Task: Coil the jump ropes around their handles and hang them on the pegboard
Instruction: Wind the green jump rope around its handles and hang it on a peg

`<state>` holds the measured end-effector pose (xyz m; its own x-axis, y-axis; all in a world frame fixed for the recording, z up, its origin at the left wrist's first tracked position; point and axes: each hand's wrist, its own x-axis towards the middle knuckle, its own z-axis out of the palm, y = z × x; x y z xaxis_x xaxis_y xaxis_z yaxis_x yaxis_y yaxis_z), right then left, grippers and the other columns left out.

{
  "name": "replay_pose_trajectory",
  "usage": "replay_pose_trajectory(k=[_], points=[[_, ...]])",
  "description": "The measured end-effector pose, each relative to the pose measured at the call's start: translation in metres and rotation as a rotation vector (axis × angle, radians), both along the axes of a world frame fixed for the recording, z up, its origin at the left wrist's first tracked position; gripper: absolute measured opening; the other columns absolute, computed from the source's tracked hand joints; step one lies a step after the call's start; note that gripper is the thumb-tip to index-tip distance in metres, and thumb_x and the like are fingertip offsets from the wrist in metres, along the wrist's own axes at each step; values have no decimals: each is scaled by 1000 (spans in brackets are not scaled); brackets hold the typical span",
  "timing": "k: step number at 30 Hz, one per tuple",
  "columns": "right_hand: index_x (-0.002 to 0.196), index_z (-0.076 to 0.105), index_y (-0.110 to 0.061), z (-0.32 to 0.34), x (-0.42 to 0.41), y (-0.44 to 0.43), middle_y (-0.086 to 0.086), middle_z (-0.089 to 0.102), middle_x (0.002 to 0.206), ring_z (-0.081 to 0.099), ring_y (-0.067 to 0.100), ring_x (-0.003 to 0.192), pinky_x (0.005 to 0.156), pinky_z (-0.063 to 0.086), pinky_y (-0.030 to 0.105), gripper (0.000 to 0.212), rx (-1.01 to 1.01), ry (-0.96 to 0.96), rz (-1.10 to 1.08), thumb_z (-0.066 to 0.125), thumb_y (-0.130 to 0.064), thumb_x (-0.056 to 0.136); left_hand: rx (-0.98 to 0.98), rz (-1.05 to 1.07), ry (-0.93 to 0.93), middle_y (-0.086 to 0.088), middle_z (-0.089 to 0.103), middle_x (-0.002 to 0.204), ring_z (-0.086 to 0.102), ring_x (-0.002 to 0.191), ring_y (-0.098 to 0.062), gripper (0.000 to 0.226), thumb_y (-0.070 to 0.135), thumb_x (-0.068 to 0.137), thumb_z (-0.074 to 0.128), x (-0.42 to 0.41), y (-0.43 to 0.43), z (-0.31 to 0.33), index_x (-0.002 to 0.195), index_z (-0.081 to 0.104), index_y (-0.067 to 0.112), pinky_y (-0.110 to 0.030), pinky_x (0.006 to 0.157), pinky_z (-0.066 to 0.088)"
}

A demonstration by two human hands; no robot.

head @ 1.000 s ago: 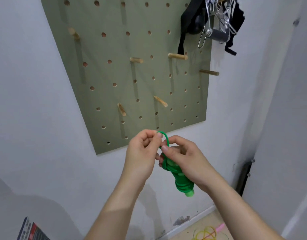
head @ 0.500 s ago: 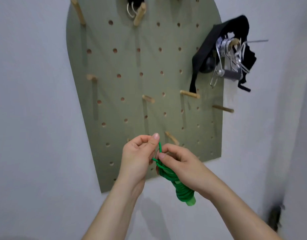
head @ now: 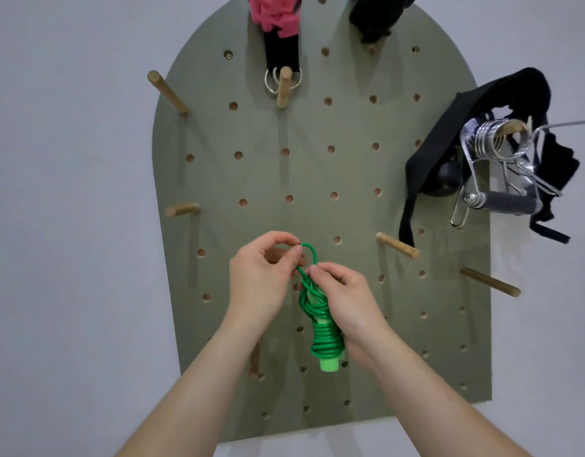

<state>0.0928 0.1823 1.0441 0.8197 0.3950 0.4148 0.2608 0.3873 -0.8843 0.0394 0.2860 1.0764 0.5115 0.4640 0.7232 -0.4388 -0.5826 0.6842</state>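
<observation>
Left hand: the left hand (head: 261, 285) pinches the small loop (head: 309, 250) of cord between thumb and forefinger, at the height of its fingertips.
Right hand: the right hand (head: 347, 298) has its fingers curled round the coiled green jump rope (head: 322, 328), with the forefinger tip at the base of the loop.
Where the rope is: between the two hands and touching both, in front of the lower middle of the pegboard (head: 317, 179).
Long axis: the bundle hangs nearly upright. The loop is on top and the handle end (head: 329, 364) sticks out below the right palm.
Nearest clear peg: a wooden peg (head: 397, 245) stands to the right of the right hand, a little above its knuckles, near but apart.
Behind the left fingers: something brownish shows there. I cannot tell if it is a peg.
Nearer hand: the right hand is nearer to that peg, but the left hand guides the loop.
Judgement: the coiling looks finished. The next move probably needs the loop held open and brought over a peg tip.
</observation>
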Motion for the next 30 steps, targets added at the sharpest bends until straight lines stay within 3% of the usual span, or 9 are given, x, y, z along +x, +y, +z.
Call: replay_pose_trajectory(k=[4, 8, 13, 16, 19, 22, 24, 27, 30], points=[[81, 75, -16, 0, 13, 7, 5, 66, 70, 59, 20, 68, 66, 46, 38, 19, -6, 18, 60, 60, -15, 93, 144, 104, -14, 4, 70, 64, 66, 63, -12, 17, 9, 82, 70, 3, 1, 2, 77, 71, 25, -29, 65, 56], [92, 75, -10, -3, 26, 4, 0, 70, 70, 63, 14, 66, 66, 51, 33, 13, -51, -7, 140, 63, -15, 92, 132, 106, 19, 1, 68, 61, 62, 60, -13, 20, 7, 83, 67, 8, 10, 4, 77, 71, 26, -30, 63, 53], [82, 75, -10, -1, 44, 5, 1, 69, 70, 59, -1, 56, 55, 45, 7, 13, -131, -42, 157, 65, -9, 89, -10, 46, 112, -4, 62, 64, 52, 53, -3, 16, 6, 87, 64, 28, 16, 3, 80, 69, 19, -15, 54, 43], [80, 76, -6, 6, 56, 17, 4, 66, 72, 55, 5, 62, 58, 44, 17, 14, -182, -65, 102, 66, -13, 88, -164, -1, 130, -7, 64, 68, 58, 61, -10, 9, 5, 88, 64, 44, 23, 6, 83, 66, 12, -21, 61, 49], [74, 72, -1, 9, 71, 34, 4, 56, 63, 45, 12, 62, 59, 34, 26, 20, -254, -115, -19, 69, -19, 83, -133, 125, 128, -7, 70, 70, 62, 65, -16, 6, 14, 86, 69, 60, 35, 5, 81, 66, 13, -33, 69, 52], [67, 74, -11, 7, 84, 45, 1, 57, 53, 42, 14, 54, 54, 32, 28, 19, -332, -174, -160, 70, -24, 80, -33, 248, 92, 2, 68, 69, 60, 63, -9, 8, 13, 82, 70, 69, 40, 1, 78, 68, 19, -26, 64, 50], [66, 74, -16, 5, 90, 48, 0, 65, 56, 52, 17, 55, 54, 38, 28, 20, -365, -213, -223, 72, -30, 79, 20, 253, 54, 3, 68, 75, 60, 66, -6, 14, 7, 81, 69, 69, 41, -7, 83, 71, 20, -21, 67, 49], [63, 70, -19, 5, 95, 50, -3, 67, 60, 62, 18, 64, 57, 45, 29, 23, -404, -269, -342, 74, -36, 77, 150, 251, 74, 2, 69, 89, 62, 76, -8, 27, 6, 83, 68, 67, 46, -23, 100, 72, 25, -18, 72, 48], [63, 65, -20, 3, 93, 50, -5, 64, 61, 62, 21, 68, 58, 45, 29, 26, -427, -362, -435, 71, -39, 80, 249, 253, 166, -2, 66, 92, 55, 73, -9, 44, 3, 82, 65, 63, 49, -30, 118, 66, 27, -15, 71, 45]])
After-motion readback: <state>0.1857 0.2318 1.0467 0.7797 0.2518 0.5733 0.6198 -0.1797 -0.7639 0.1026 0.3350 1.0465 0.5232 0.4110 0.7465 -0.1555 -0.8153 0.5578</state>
